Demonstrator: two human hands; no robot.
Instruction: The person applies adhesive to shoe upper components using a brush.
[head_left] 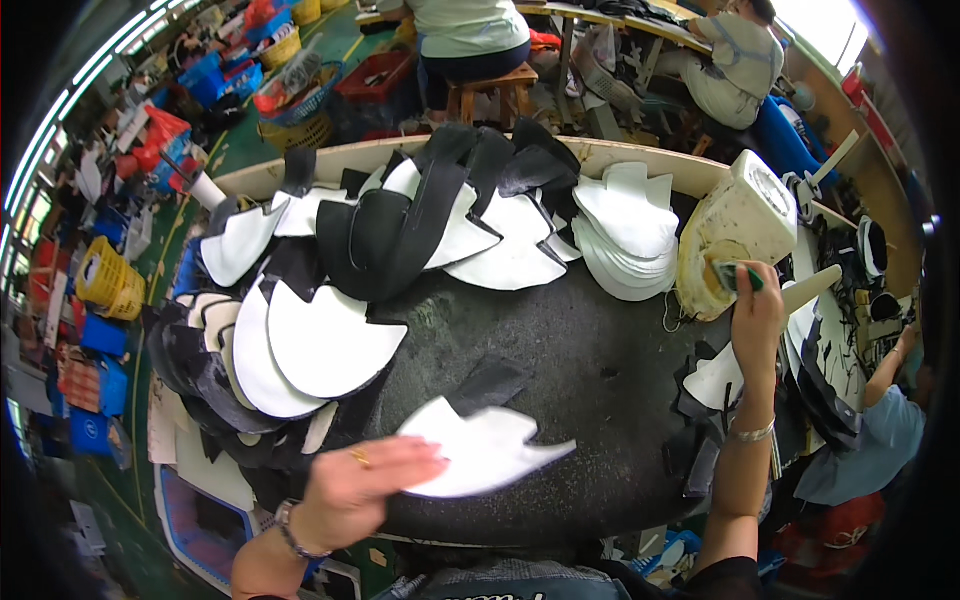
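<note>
My left hand [345, 490] has hold of a white curved, notched cut piece [490, 450] at its left end, fingers laid over the top. The piece is over the front middle of the dark tabletop [600, 420], slightly blurred. A small black scrap [492, 384] lies just behind it. At the right, my right hand [757, 300] is closed round a brush with a green handle [745, 278]. The brush's tip reaches into the cut-out side of a white plastic jug [720, 220] smeared with yellowish glue; its bristles are hard to make out.
Stacked white pieces [625, 230] stand left of the jug. More white pieces [325, 340] and black pieces [385, 240] pile along the back and left. A raised wooden rim [640, 160] edges the table. Co-workers [470, 40] sit beyond; another person's arm [890, 370] shows right.
</note>
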